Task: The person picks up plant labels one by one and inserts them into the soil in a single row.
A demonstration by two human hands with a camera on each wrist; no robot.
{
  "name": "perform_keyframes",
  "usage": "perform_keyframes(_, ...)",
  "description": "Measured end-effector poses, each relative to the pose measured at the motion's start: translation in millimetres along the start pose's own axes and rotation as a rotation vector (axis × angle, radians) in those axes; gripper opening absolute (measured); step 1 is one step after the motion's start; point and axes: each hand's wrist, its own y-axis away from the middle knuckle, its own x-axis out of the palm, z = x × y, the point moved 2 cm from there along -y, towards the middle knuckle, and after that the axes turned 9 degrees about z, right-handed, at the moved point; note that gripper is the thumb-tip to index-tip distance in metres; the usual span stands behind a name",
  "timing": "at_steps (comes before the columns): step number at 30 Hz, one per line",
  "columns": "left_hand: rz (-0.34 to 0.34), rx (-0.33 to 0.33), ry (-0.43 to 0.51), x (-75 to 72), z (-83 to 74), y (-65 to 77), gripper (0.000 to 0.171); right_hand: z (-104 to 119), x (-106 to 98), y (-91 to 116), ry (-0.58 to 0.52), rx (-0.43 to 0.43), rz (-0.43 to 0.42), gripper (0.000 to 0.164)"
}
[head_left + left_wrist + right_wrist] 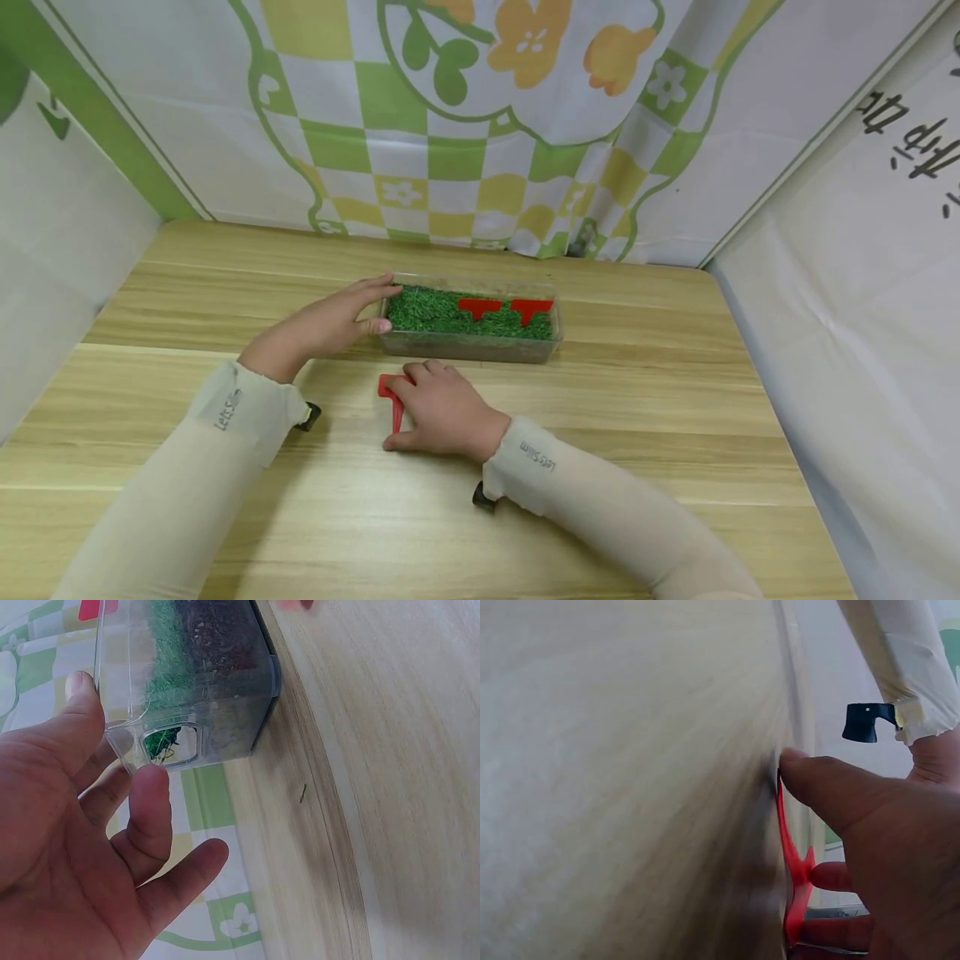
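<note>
A clear plastic box [465, 346] filled with green artificial grass [427, 308] stands on the table. Two red T-shaped plant labels [480, 306] stick up from its right half. My left hand [330, 323] touches the box's left end, thumb at the near corner, fingers toward the far corner; in the left wrist view the little finger [199, 866] is off the box. In front of the box, my right hand [450, 412] holds a third red plant label [799, 881] low at the tabletop, thumb at the stem's tip and fingers at its head.
The wooden table [645, 467] runs up to a checked green and yellow curtain [465, 158] at the back. White sheeting hangs at both sides. A small green shred [303, 793] lies on the table near the box.
</note>
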Motion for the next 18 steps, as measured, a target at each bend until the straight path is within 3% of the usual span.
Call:
perform_keyframes(5,-0.003,-0.002,-0.008,-0.2,-0.3,-0.6,0.062,0.1,0.3,0.7,0.005,-0.002,-0.017,0.085)
perform_keyframes(11,0.003,-0.008,-0.006,0.1,-2.4,0.3,0.062,-2.3,-0.9,1.0,0.021,0.001,-0.049,0.099)
perform_keyframes(14,0.001,-0.007,-0.012,0.3,-2.9,0.6,0.062,-3.9,-4.1,1.8,0.054,-0.002,-0.097,0.094)
perform_keyframes(18,0.0,-0.004,-0.014,0.7,-1.9,0.5,0.061,-5.4,-10.1,3.7,0.057,-0.016,-0.159,0.072)
